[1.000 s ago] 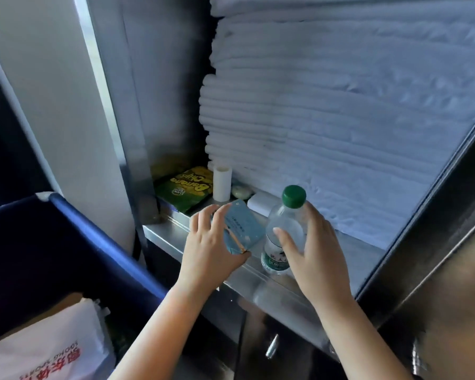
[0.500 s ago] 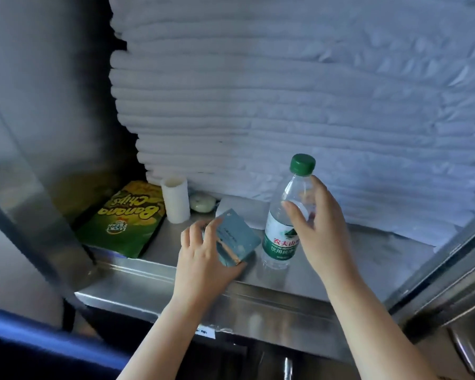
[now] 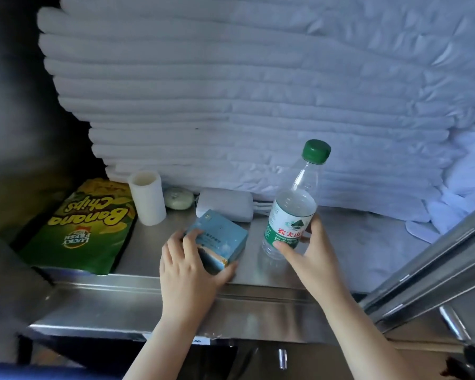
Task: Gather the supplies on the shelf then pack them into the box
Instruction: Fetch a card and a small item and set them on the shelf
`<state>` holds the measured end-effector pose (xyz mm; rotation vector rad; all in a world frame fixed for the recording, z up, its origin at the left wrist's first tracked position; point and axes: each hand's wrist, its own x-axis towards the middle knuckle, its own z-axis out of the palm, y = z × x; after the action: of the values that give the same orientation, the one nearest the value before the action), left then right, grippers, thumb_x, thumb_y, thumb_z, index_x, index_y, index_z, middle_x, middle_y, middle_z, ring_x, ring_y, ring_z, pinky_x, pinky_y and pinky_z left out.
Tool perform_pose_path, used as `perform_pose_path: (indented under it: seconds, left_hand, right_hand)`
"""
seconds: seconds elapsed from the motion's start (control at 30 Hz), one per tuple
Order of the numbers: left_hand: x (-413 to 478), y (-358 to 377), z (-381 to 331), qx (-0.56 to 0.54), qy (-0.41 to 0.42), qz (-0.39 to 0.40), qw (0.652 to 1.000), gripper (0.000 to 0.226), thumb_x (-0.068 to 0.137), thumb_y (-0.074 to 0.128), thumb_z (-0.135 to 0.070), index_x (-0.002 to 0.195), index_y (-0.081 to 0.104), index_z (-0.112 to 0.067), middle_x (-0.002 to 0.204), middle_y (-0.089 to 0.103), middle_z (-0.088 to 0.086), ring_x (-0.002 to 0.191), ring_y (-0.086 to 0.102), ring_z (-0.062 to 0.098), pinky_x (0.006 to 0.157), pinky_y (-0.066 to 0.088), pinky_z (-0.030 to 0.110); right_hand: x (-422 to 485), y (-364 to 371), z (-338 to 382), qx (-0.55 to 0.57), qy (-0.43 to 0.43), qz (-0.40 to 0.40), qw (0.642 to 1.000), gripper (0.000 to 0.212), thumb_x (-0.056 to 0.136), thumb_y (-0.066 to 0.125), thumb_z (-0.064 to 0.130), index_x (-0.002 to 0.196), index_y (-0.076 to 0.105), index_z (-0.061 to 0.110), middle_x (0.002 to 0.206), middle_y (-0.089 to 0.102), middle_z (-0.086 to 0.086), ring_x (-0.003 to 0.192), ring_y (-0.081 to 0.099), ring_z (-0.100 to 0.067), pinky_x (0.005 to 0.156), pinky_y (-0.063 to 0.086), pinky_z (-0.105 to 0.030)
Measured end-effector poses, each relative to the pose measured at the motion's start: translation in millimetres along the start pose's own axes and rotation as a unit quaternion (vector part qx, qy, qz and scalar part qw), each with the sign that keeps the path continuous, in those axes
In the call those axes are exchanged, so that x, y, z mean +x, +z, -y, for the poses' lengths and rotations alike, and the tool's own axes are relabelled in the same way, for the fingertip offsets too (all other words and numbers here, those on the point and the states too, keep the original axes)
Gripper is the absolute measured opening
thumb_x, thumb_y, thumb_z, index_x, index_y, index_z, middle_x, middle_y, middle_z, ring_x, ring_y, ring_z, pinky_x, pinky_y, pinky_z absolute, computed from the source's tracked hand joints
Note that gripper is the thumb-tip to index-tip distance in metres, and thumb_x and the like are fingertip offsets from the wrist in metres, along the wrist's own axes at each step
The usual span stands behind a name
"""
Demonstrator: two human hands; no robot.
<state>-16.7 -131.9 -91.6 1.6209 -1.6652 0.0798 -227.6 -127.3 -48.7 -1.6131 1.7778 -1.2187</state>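
Stainless steel shelf point(image 3: 354, 242) across the lower view, backed by a tall stack of folded white towels point(image 3: 231, 91), and two supplies are being taken at once. A small blue cardboard packet point(image 3: 222, 237) is gripped by the left hand point(image 3: 187, 272), with fingers curled over its near end and the thumb along its front edge. It lies close to the shelf's front lip. A clear plastic water bottle with green cap and green label point(image 3: 294, 209) is clasped round the label by the right hand point(image 3: 310, 256). It is tipped rightward, and whether its base is off the steel cannot be told.

Further back, ungripped, are seen a green-and-yellow banana chips bag point(image 3: 85, 223) lying flat, an upright white cylindrical roll point(image 3: 147, 197), a pale green oval soap point(image 3: 178, 198) and a flat white pouch point(image 3: 225, 204).

Gathering is judged to be the step in hand, with packing not begun. Next, both items need to be lifted over the front lip and carried to the box, which is not in view.
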Motion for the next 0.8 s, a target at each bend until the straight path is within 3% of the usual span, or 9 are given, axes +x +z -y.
perform_pose_path:
  seconds: [0.1, 0.2, 0.3, 0.5, 0.8]
  left_hand:
    - [1, 1, 0, 0.0, -0.009, 0.006, 1.0, 0.083, 0.053, 0.074, -0.059, 0.114, 0.05, -0.008, 0.11, 0.05, 0.016, 0.099, 0.051, 0.036, 0.081, 0.047, 0.043]
    - [1, -1, -1, -0.001, -0.012, 0.01, 1.0, 0.082, 0.055, 0.072, -0.061, 0.114, 0.051, -0.008, 0.111, 0.05, 0.017, 0.099, 0.052, 0.036, 0.08, 0.048, 0.043]
    - [1, -2, -1, 0.0, -0.008, 0.016, 1.0, 0.083, 0.057, 0.068, -0.065, 0.114, 0.053, -0.007, 0.111, 0.051, 0.017, 0.1, 0.052, 0.036, 0.082, 0.047, 0.042]
    - [1, -4, -2, 0.005, -0.005, 0.021, 1.0, 0.083, 0.06, 0.065, -0.067, 0.113, 0.054, -0.005, 0.113, 0.051, 0.018, 0.101, 0.054, 0.036, 0.082, 0.048, 0.043]
    - [2, -4, -3, 0.006, -0.002, 0.021, 1.0, 0.083, 0.062, 0.061, -0.07, 0.113, 0.055, -0.004, 0.112, 0.052, 0.018, 0.1, 0.054, 0.036, 0.081, 0.048, 0.043]
  right_hand:
    - [12, -10, -4, 0.005, 0.016, -0.028, 0.999, 0.058, 0.073, 0.077, 0.027, 0.112, 0.038, 0.045, 0.108, 0.052, 0.032, 0.096, 0.049, 0.021, 0.069, 0.037, 0.002]
    - [29, -12, -7, 0.001, 0.03, -0.054, 0.998, 0.058, 0.076, 0.075, 0.021, 0.121, 0.04, 0.033, 0.106, 0.056, 0.026, 0.098, 0.056, 0.002, 0.075, 0.042, -0.015]
    - [44, -9, -9, -0.016, 0.032, -0.085, 0.996, 0.061, 0.079, 0.072, 0.017, 0.129, 0.037, 0.023, 0.118, 0.059, 0.009, 0.102, 0.058, -0.014, 0.078, 0.044, -0.029]
    - [68, -1, -16, -0.018, 0.036, -0.096, 0.995, 0.051, 0.081, 0.069, 0.016, 0.123, 0.041, 0.014, 0.118, 0.061, 0.0, 0.101, 0.058, -0.022, 0.073, 0.04, -0.027]
    - [71, -5, -16, 0.01, 0.053, -0.06, 0.997, 0.047, 0.083, 0.066, 0.014, 0.123, 0.041, 0.013, 0.121, 0.058, 0.002, 0.109, 0.056, -0.018, 0.075, 0.039, -0.024]
